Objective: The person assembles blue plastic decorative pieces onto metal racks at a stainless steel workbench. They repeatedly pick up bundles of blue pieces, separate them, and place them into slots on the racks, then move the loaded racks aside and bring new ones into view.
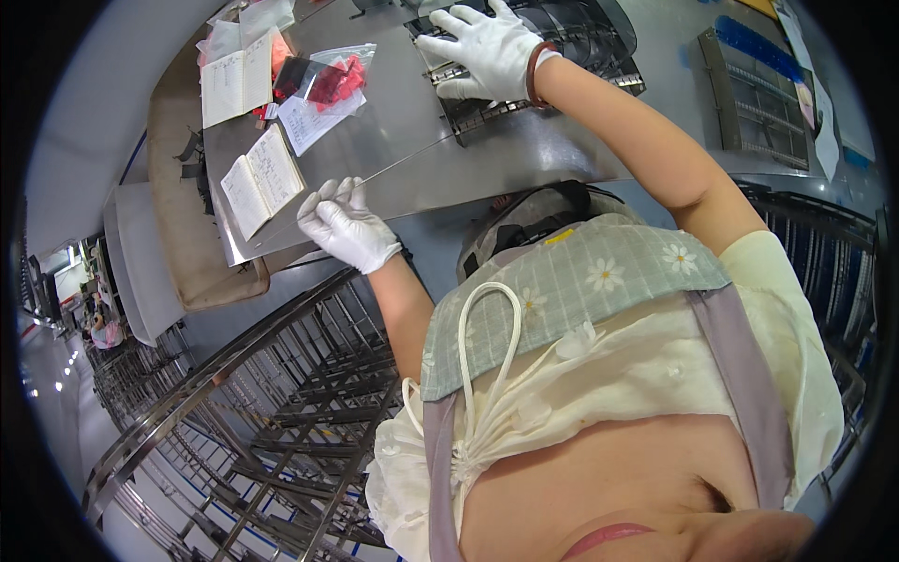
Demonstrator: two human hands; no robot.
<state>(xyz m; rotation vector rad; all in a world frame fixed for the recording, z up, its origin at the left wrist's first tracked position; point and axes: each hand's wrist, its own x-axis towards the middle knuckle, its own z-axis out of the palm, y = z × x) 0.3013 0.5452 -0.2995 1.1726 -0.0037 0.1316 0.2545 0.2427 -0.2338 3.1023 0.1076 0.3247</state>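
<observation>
My left hand [348, 228], in a white glove, is closed near the front edge of the metal table [403, 178]. A thin, straight metal rod [403, 164] passes through its fingers and runs up to the right, toward a black rack. Over that black rack [599, 66] my right hand [487, 54], also gloved in white, lies with its fingers spread. Dark, glossy curved pieces [576, 28] stand in the rack beside it. The palm side of the right hand is hidden, so whether it presses on anything cannot be seen.
Left on the table lie two open notebooks [262, 183], a paper sheet [314, 120] and a clear bag with red pieces [342, 82]. A metal rack with blue parts [758, 94] stands at the right. Several metal racks [309, 375] fill the lower left; a brown chair [187, 234] adjoins the table.
</observation>
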